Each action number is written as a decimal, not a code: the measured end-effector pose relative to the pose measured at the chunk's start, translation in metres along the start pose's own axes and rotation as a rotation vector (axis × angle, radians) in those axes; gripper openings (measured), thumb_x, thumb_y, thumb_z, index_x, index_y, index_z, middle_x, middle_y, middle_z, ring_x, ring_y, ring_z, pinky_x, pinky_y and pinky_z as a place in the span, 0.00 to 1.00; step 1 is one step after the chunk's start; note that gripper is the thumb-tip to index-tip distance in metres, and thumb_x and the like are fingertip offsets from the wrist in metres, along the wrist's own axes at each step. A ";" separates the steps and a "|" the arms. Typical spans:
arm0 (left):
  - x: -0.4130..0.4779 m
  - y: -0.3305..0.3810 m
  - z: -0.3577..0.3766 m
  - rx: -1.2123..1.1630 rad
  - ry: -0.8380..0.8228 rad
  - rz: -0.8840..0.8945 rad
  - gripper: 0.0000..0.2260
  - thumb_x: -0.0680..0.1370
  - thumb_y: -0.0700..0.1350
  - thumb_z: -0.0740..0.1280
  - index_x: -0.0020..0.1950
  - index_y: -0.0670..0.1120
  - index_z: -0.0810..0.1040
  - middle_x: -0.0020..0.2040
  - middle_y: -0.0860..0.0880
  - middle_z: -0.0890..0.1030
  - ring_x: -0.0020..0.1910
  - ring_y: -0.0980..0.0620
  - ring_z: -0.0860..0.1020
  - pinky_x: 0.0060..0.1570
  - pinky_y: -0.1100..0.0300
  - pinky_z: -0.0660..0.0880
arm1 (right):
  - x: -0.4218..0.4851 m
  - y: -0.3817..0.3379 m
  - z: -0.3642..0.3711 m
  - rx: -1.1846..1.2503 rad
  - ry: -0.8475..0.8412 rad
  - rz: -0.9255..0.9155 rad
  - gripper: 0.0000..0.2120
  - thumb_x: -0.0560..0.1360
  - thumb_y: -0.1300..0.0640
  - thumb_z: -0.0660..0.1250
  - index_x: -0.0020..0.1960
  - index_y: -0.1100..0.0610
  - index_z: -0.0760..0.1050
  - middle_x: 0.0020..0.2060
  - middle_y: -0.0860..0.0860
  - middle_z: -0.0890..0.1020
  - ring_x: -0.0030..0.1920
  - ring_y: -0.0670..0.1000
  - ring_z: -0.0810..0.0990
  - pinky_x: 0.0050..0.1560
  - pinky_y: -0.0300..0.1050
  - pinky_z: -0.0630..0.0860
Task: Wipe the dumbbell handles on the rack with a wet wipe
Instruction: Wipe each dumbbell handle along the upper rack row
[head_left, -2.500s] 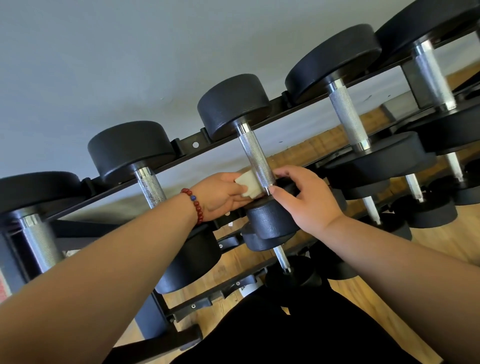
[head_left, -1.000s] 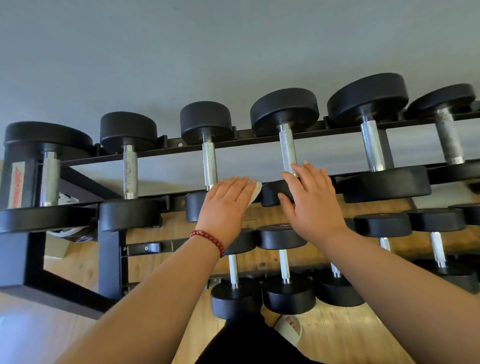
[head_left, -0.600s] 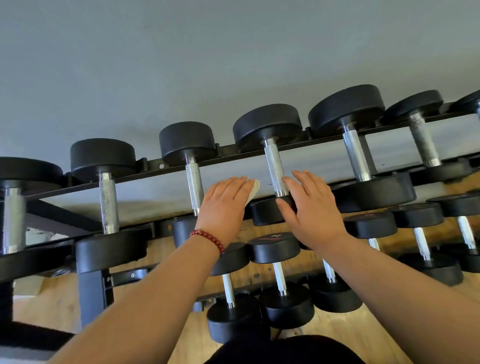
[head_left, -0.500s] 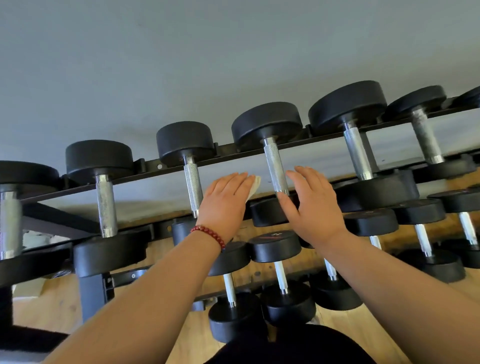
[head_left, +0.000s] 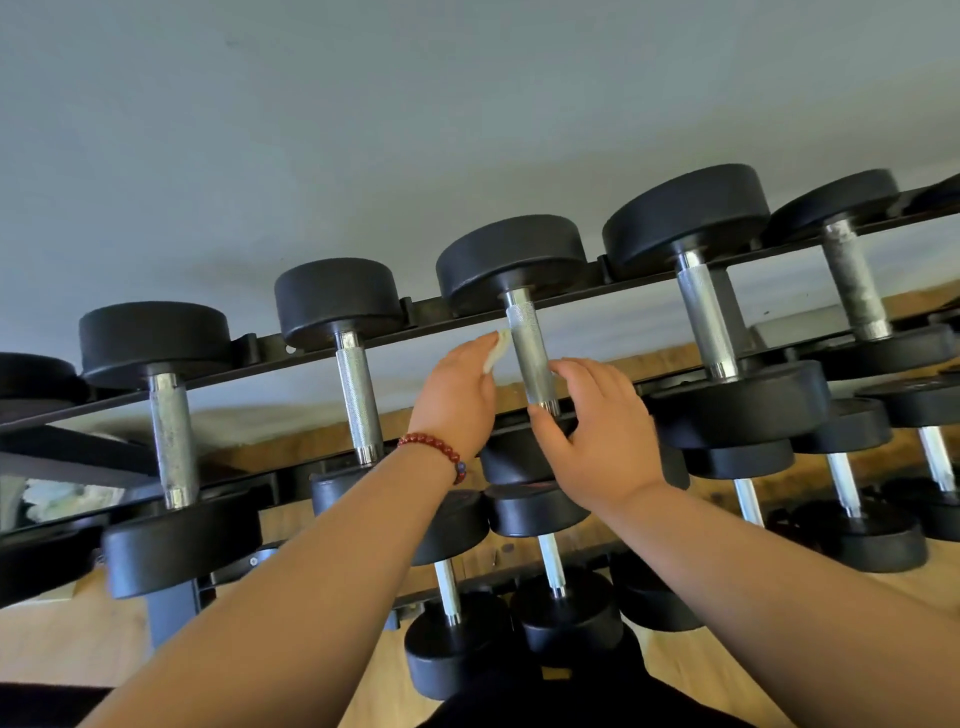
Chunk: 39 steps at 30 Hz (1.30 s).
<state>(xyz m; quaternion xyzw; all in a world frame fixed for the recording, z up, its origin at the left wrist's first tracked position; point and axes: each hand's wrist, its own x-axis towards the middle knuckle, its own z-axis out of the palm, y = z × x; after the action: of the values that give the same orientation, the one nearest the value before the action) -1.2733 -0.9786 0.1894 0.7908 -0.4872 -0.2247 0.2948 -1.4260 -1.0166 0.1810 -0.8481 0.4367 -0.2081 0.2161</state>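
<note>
The left hand (head_left: 457, 400), fingers (head_left: 475, 356) straight, carries the limp wipe (head_left: 496, 351) beside the knurled steel handle (head_left: 530, 353) (grippy, rigid; dumbbell (head_left: 511, 260) likely heavy, leave racked); right hand (head_left: 597, 431) relaxed, empty. Wrap wipe mid-handle.

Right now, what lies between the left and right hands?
Head view: the wet wipe at the left hand, then a knurled dumbbell handle, then the right hand.
</note>
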 end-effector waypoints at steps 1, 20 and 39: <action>0.004 0.004 0.001 -0.075 0.020 -0.061 0.17 0.83 0.40 0.55 0.70 0.48 0.71 0.57 0.48 0.78 0.56 0.50 0.76 0.55 0.65 0.69 | 0.000 0.000 0.000 0.009 0.012 -0.003 0.25 0.74 0.42 0.57 0.66 0.55 0.71 0.59 0.50 0.77 0.61 0.51 0.72 0.61 0.45 0.69; 0.059 0.005 0.007 -0.971 -0.050 -0.498 0.10 0.82 0.39 0.59 0.46 0.47 0.78 0.52 0.44 0.79 0.59 0.44 0.78 0.61 0.50 0.76 | 0.001 0.003 0.005 -0.018 0.040 -0.015 0.26 0.74 0.44 0.58 0.68 0.55 0.72 0.61 0.50 0.77 0.64 0.52 0.71 0.66 0.44 0.65; 0.055 0.014 0.009 -0.675 -0.041 -0.413 0.12 0.82 0.42 0.57 0.46 0.47 0.80 0.43 0.47 0.80 0.49 0.47 0.80 0.53 0.53 0.80 | 0.000 0.003 0.008 -0.047 0.042 0.004 0.26 0.74 0.43 0.59 0.65 0.57 0.74 0.59 0.52 0.79 0.63 0.56 0.75 0.65 0.54 0.71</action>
<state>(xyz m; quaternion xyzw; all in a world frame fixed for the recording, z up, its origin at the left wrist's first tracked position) -1.2644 -1.0354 0.1887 0.7261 -0.2222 -0.4425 0.4770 -1.4234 -1.0166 0.1728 -0.8474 0.4477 -0.2151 0.1873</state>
